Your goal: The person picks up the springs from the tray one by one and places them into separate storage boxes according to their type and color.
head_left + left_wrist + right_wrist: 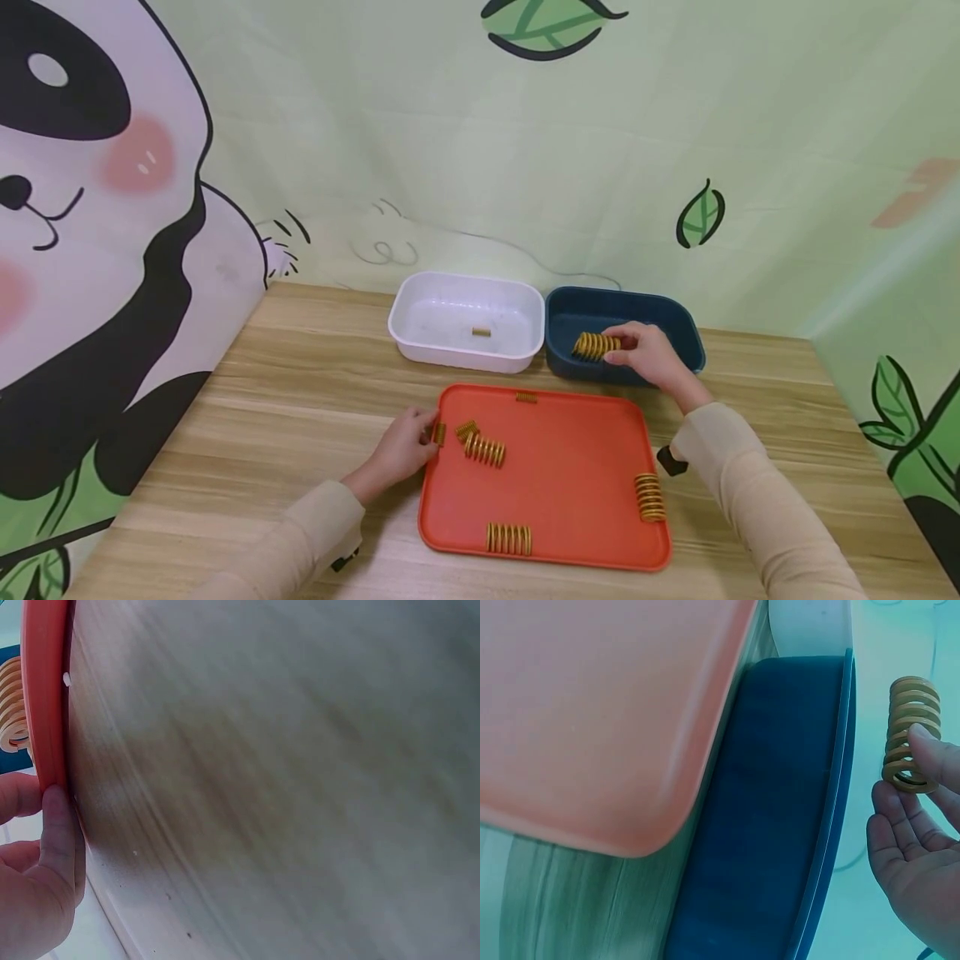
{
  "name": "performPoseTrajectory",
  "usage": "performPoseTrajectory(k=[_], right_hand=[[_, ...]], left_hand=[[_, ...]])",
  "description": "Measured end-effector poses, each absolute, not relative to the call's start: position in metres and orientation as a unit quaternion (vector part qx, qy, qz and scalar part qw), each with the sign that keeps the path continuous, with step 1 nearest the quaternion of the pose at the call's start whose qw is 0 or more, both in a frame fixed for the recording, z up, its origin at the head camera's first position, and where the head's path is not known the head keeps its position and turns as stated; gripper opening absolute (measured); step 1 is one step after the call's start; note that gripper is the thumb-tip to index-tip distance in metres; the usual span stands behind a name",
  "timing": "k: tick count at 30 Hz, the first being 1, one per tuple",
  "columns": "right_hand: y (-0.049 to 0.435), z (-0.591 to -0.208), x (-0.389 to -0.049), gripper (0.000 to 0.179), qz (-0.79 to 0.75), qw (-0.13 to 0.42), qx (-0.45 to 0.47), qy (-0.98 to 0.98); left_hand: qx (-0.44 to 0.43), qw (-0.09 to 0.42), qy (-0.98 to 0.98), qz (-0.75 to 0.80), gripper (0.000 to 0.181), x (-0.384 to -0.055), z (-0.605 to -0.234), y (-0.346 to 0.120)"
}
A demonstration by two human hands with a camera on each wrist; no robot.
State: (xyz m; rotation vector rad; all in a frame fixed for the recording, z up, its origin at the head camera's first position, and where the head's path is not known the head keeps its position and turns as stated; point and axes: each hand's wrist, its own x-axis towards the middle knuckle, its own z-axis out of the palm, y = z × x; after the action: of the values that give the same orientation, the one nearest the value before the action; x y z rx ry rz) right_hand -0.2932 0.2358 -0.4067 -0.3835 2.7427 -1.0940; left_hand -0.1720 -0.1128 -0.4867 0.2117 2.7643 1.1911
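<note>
My right hand (pixel 647 354) pinches a large golden coil spring (pixel 596 346) between thumb and fingers over the dark blue bin (pixel 622 300). In the right wrist view the same spring (pixel 913 735) shows beyond the bin's rim. My left hand (pixel 401 446) grips the left rim of the red tray (pixel 570 475); in the left wrist view its thumb and fingers pinch the tray rim (pixel 46 697). A small spring (pixel 440 434) lies by those fingers. Another small spring (pixel 467 429) touches a large spring (pixel 484 450) on the tray.
A white bin (pixel 427 317) holding one small spring (pixel 481 332) stands left of the blue bin. Along the tray's edges lie a small spring (pixel 527 397), a large spring (pixel 508 539) and another large spring (pixel 650 497). A printed cloth wall (pixel 450 150) rises behind the wooden table (pixel 285 400).
</note>
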Motion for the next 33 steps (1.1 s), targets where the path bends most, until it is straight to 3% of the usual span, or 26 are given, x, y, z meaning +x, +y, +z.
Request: performPoseTrajectory(k=[33], right_hand=[[0.258,-0.417,-0.302,0.040,-0.360,0.087,-0.073,0.926]], left_hand=[[0.077,0.047,0.916,0.391,0.052,-0.172,-0.489,-0.113]])
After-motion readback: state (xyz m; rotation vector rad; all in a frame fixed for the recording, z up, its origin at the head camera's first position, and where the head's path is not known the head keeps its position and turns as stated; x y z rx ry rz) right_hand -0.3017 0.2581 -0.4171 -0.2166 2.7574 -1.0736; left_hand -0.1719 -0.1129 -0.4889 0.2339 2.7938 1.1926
